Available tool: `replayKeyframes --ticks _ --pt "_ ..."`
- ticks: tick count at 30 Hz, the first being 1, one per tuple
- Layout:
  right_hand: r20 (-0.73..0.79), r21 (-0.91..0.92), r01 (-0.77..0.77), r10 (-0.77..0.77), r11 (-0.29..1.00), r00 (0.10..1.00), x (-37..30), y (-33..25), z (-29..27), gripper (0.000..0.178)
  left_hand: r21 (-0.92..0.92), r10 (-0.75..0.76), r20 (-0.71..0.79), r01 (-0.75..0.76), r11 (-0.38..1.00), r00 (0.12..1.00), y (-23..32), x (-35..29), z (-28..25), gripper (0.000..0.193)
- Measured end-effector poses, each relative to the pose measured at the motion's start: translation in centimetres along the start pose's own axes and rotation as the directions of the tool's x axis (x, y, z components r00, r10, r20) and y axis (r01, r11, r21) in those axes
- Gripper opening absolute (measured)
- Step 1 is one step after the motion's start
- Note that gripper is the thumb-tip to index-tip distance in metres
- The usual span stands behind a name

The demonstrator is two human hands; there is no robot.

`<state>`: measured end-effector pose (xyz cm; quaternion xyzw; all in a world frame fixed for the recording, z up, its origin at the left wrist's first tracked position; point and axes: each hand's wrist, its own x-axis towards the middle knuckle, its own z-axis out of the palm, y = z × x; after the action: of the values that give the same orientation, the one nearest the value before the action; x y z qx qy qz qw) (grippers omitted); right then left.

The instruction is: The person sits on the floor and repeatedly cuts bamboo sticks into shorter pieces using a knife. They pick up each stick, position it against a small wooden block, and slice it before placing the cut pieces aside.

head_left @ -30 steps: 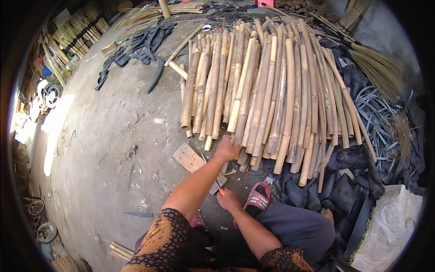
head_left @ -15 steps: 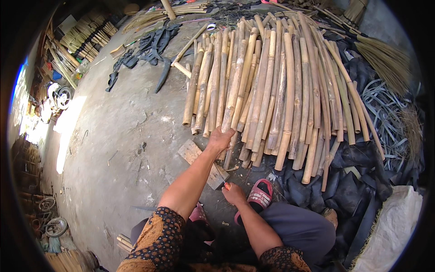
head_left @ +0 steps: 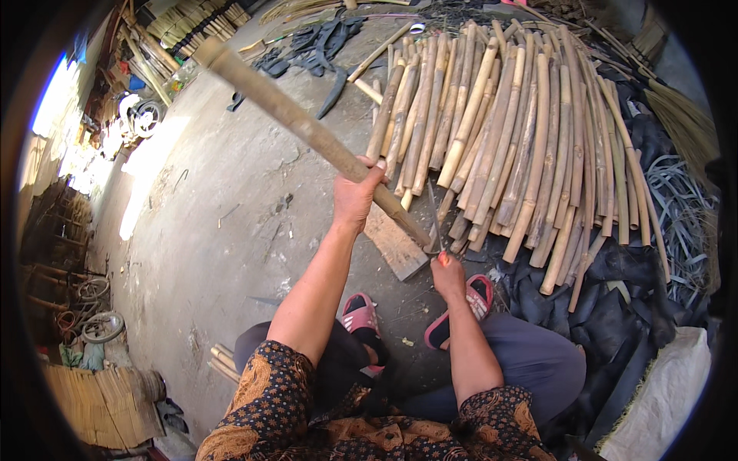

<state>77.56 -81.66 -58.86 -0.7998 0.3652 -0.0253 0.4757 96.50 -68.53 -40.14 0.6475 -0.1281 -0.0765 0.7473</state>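
My left hand (head_left: 356,201) is closed around a bamboo pole (head_left: 292,119), which slants from the upper left down toward my right hand. Its lower end hangs over or rests on a small wooden board (head_left: 393,244) on the floor; which one I cannot tell. Fingers wrapped, my right hand (head_left: 449,276) grips the orange handle of a knife (head_left: 434,217). The thin blade points away from me, close beside the pole's lower end. Just beyond both hands lies a large pile of cut bamboo poles (head_left: 530,146).
Black rubber sheets (head_left: 607,273) spread under and right of the pile, near grey strips (head_left: 676,211) and a white sack (head_left: 661,399). My feet in pink sandals (head_left: 360,315) flank the board's near end. Dark scraps (head_left: 319,48) lie at the far left, and wheels (head_left: 102,326) stand left.
My left hand has pulled a bamboo pole off the pile and swung it to the left, its near end coming down by the board. The right hand has lifted the knife toward that end.
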Motion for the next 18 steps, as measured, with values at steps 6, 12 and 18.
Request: replayKeyframes --ticks 6,12,18 --pt "0.056 0.010 0.084 -0.084 0.996 0.995 -2.1 -3.6 1.7 0.040 -0.240 -0.044 -0.245 -0.017 0.971 0.968 1.2 -2.7 -7.4 0.023" --pt "0.096 0.036 0.203 -0.206 0.978 0.974 -6.3 -10.2 4.9 0.034 -0.154 0.406 -0.512 -0.546 0.823 0.757 12.5 -2.7 -14.0 0.039" --pt "0.168 0.259 0.442 -0.491 0.859 0.855 -9.0 -14.4 8.4 0.032 -0.248 0.353 -0.415 -0.478 0.843 0.839 16.3 -6.5 -18.3 0.054"
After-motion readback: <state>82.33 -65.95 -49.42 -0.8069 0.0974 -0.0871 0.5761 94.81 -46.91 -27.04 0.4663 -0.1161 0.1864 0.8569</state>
